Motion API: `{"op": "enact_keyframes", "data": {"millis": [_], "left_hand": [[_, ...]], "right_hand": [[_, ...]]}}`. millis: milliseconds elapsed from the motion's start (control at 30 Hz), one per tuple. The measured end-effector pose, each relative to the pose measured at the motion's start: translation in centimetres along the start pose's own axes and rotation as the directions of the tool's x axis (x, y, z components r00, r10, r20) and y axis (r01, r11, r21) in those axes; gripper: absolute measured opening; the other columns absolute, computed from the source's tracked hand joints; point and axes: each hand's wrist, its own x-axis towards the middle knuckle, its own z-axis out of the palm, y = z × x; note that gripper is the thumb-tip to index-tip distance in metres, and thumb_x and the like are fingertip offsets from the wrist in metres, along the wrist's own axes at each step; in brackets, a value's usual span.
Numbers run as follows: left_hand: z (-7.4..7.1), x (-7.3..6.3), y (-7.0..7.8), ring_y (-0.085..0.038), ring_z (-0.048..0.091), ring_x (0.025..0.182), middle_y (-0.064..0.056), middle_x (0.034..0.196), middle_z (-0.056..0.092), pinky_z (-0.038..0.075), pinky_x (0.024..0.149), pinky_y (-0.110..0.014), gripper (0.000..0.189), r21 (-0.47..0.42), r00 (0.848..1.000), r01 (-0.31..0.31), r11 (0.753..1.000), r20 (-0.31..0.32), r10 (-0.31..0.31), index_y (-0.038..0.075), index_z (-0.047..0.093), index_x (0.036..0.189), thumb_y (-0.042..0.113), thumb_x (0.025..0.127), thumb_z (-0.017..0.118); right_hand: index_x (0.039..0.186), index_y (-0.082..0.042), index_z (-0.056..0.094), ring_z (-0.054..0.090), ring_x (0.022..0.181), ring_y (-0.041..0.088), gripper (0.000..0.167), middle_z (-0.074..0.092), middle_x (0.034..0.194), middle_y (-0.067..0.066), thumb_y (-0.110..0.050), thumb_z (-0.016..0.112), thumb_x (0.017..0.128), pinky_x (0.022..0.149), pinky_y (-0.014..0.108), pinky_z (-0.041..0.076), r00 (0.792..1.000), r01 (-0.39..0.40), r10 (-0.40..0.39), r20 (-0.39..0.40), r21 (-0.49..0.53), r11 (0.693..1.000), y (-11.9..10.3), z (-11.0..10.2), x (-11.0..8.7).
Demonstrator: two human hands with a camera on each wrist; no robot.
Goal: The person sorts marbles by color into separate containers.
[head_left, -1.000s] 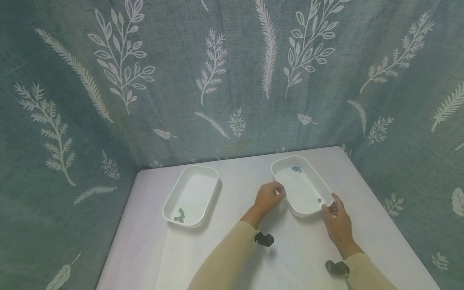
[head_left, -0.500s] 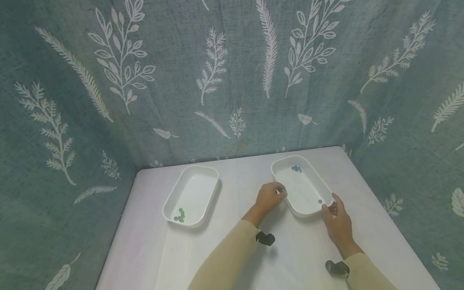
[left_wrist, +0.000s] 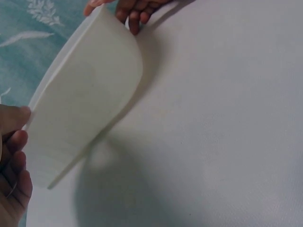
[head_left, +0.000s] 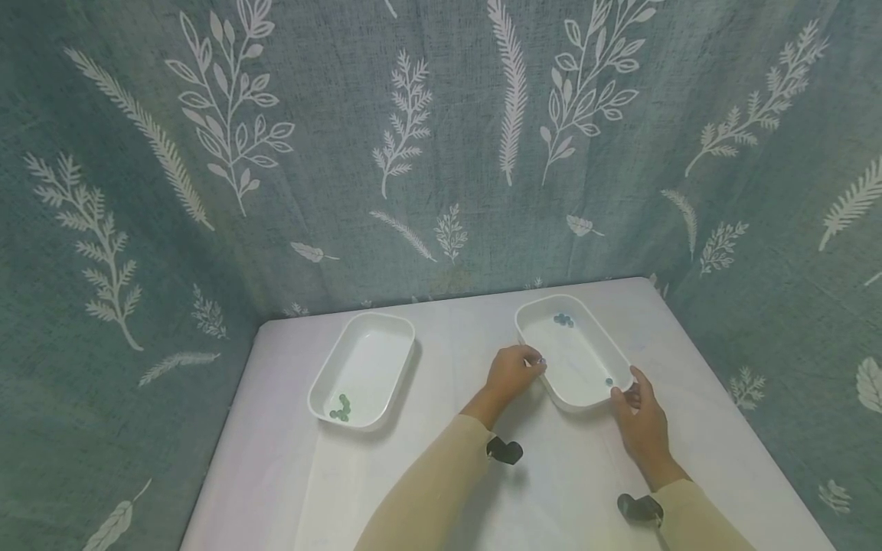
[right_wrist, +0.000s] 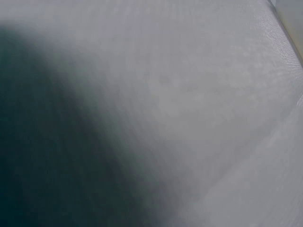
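Note:
A white rectangular tray (head_left: 575, 356) with rounded corners stands at the right of the table, between my hands. Inside it, a cluster of small blue round pieces (head_left: 563, 320) lies near the far end. One small dark blue round piece (head_left: 609, 382) sits by the near right corner. My left hand (head_left: 508, 376) grips the tray's left rim, with a tiny bluish spot at its fingertips, too small to identify. At the near right corner, my right hand (head_left: 642, 428) holds the rim, thumb on top. The left wrist view shows the tray's outer wall (left_wrist: 90, 80); the right wrist view is mostly blurred.
A second white tray (head_left: 368, 367) stands at the left, with several small green round pieces (head_left: 342, 409) at its near end. White cloth covers the table (head_left: 358, 490). Green leaf-patterned curtains (head_left: 441, 153) hang behind and at both sides.
Both hands stay at the right tray, the left shifting only a hair. The lone blue piece in the near right corner has shifted very slightly to the right.

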Motion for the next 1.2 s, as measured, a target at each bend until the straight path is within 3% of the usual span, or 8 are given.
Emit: {"op": "enact_keyframes", "data": {"millis": [800, 1200], "left_hand": [[0.11, 0.15, -0.41, -0.005, 0.054, 0.078, 0.013, 0.086, 0.065, 0.049, 0.069, -0.022, 0.019, 0.004, 1.0, 0.01, 1.0, 0.006, -0.01, 0.017, 0.074, 0.099, 0.033, 0.089, 0.07], [0.07, 0.02, -0.35, -0.005, 0.055, 0.077, 0.011, 0.088, 0.066, 0.048, 0.067, -0.021, 0.019, 0.033, 1.0, -0.008, 0.999, 0.002, 0.008, 0.016, 0.074, 0.103, 0.028, 0.09, 0.07]], "right_hand": [[0.156, -0.021, 0.018, 0.051, 0.116, 0.042, 0.066, 0.047, 0.138, 0.025, -0.045, 0.044, 0.101, 0.088, 0.062, 0.045, 1.0, -0.025, 0.025, 0.002, 0.005, 1.0, 0.03, 0.15, 0.03], [0.156, -0.018, 0.019, 0.053, 0.114, 0.043, 0.064, 0.049, 0.136, 0.026, -0.042, 0.045, 0.102, 0.087, 0.063, 0.045, 1.0, 0.019, -0.019, -0.011, 0.011, 1.0, 0.49, 0.19, 0.16]]}}
